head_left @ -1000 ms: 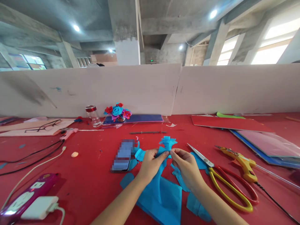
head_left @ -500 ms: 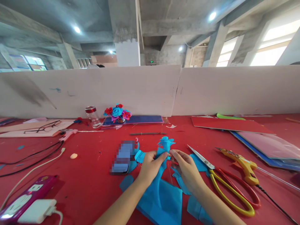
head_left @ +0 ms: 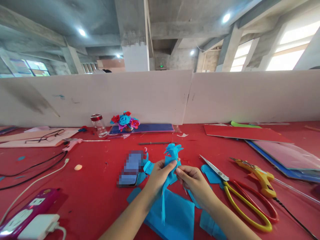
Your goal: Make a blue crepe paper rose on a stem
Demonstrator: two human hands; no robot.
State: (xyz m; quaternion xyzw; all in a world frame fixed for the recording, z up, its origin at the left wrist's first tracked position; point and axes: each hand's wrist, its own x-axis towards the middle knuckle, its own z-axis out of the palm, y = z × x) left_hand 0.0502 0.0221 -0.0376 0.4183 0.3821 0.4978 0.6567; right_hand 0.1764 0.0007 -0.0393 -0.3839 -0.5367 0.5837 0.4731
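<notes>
- We have the blue flower (head_left: 173,151) upright in front of us, above the red table (head_left: 95,200), its petals spread at the top.
- Our left hand (head_left: 160,173) grips the flower's wrapped base between thumb and fingers, and a blue strip (head_left: 163,203) hangs down from that grip.
- Our right hand (head_left: 193,178) is curled, with thumb and forefinger closed together just beside the base; what lies between their tips is too small for us to tell.
- Below our hands we see a blue sheet (head_left: 178,213) lying on the table, with blue pieces (head_left: 212,174) scattered to both sides.
- To the left of our left hand lies a phone (head_left: 131,168), its screen blurred.
- To our right we have open scissors (head_left: 226,180) with one yellow and one red handle, and beyond them a yellow glue gun (head_left: 265,183).
- Farther back, a dark stick (head_left: 157,143) lies crosswise behind the flower.
- Near the pale panel (head_left: 125,93) we see a bunch of red, blue and purple flowers (head_left: 125,120), with a red-lidded jar (head_left: 99,126) just left of it.
- At our far left are glasses (head_left: 51,135), a pink glue gun (head_left: 73,143) and, nearer to us, a purple power strip (head_left: 32,206) beside a white adapter (head_left: 40,226).
</notes>
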